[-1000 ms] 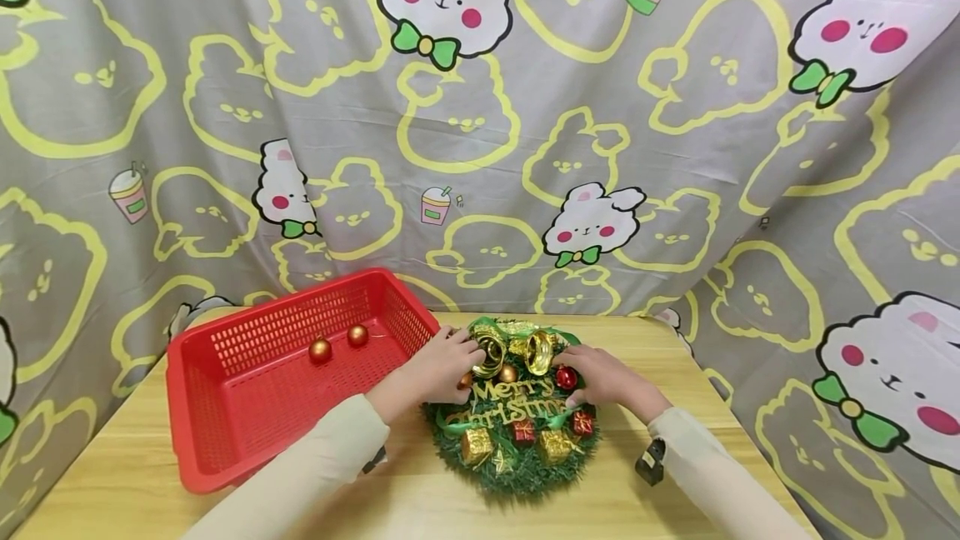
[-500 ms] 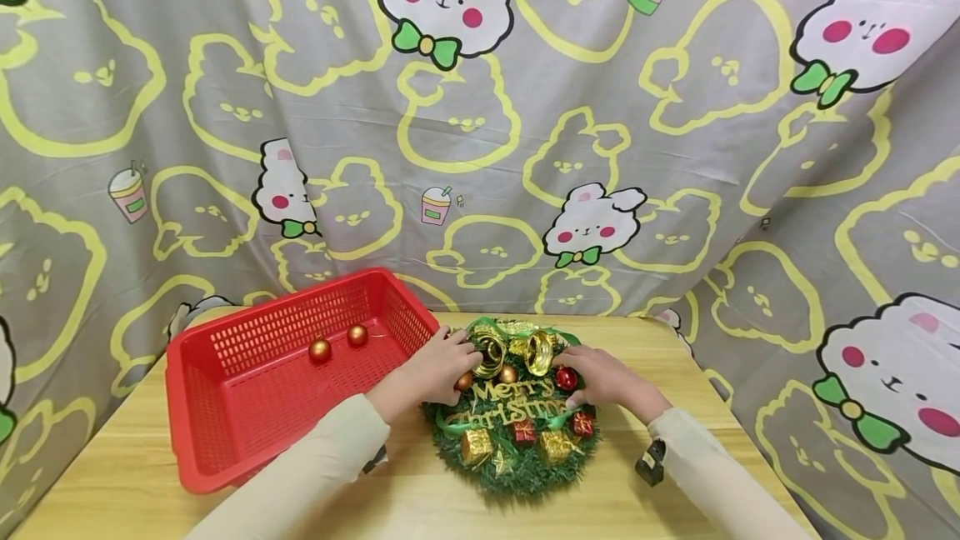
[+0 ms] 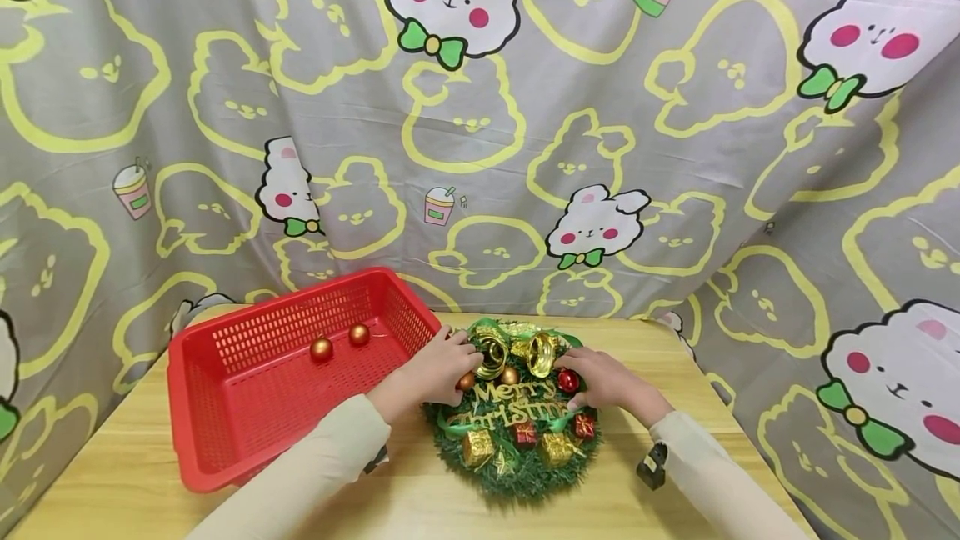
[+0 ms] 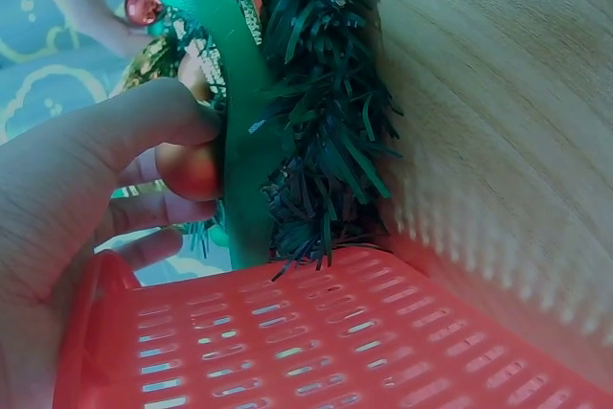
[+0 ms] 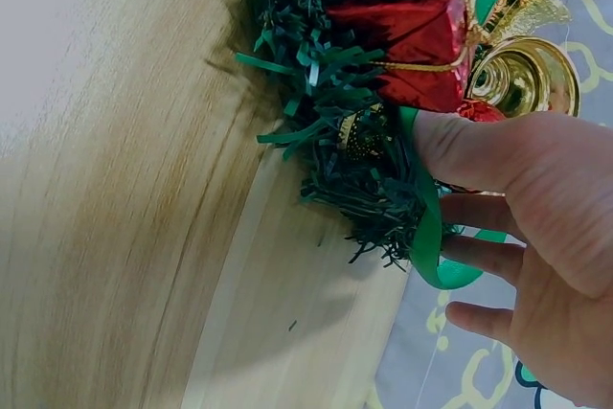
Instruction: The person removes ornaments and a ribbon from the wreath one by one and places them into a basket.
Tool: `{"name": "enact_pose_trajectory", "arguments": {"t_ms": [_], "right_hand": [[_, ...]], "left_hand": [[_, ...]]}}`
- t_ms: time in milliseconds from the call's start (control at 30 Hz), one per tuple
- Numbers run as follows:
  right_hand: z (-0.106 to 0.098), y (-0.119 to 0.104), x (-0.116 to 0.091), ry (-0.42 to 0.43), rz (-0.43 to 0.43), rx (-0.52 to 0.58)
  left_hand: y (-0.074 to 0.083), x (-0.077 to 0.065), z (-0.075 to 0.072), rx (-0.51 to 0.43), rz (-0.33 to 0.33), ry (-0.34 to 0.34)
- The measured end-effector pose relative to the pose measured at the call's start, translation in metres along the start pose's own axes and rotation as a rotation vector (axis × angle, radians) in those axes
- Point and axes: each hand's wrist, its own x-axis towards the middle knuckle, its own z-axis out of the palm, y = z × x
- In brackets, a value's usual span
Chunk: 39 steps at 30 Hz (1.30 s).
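A green tinsel Christmas wreath (image 3: 517,477) lies on the table, with gold bells (image 3: 542,355), wrapped mini gifts (image 3: 556,448) and gold "Merry Christmas" lettering (image 3: 491,392). My left hand (image 3: 442,369) is at its left side; thumb and fingers pinch a copper bauble (image 4: 187,170) beside a green ribbon (image 4: 251,170). On the other side, my right hand (image 3: 606,377) reaches round a shiny red bauble (image 3: 567,381). In the right wrist view its thumb touches the ribbon (image 5: 426,237) and its outer fingers are spread; whether it grips anything is hidden.
A red perforated basket (image 3: 217,473) stands left of the wreath, its wall close to my left hand. Two gold baubles (image 3: 322,348) lie inside it. Beneath is a wooden table (image 3: 637,511); a patterned grey curtain (image 3: 480,273) hangs behind its back edge.
The head view has shifted very slightly. Both hands stay at the wreath, with only a tiny movement of the left fingers around the copper bauble.
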Motion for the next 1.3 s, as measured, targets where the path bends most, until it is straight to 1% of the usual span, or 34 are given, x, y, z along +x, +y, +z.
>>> {"name": "enact_pose_trajectory", "arguments": {"t_ms": [467, 767, 1000, 1200, 1300], "right_hand": [[-0.002, -0.004, -0.001, -0.003, 0.006, 0.013], [-0.001, -0.003, -0.001, 0.009, -0.008, 0.005], [0.000, -0.001, -0.002, 0.005, 0.003, 0.007], [-0.001, -0.002, -0.002, 0.009, -0.006, 0.012], [0.000, -0.001, -0.001, 0.013, -0.008, 0.007]], "left_hand": [[0.001, 0.001, -0.002, -0.061, -0.004, 0.020], [0.003, 0.002, -0.005, -0.114, 0.022, 0.099], [0.005, 0.002, -0.013, -0.143, 0.029, 0.113], [0.006, 0.001, -0.023, -0.172, 0.033, 0.148], [0.004, 0.001, -0.027, -0.169, 0.033, 0.160]]}}
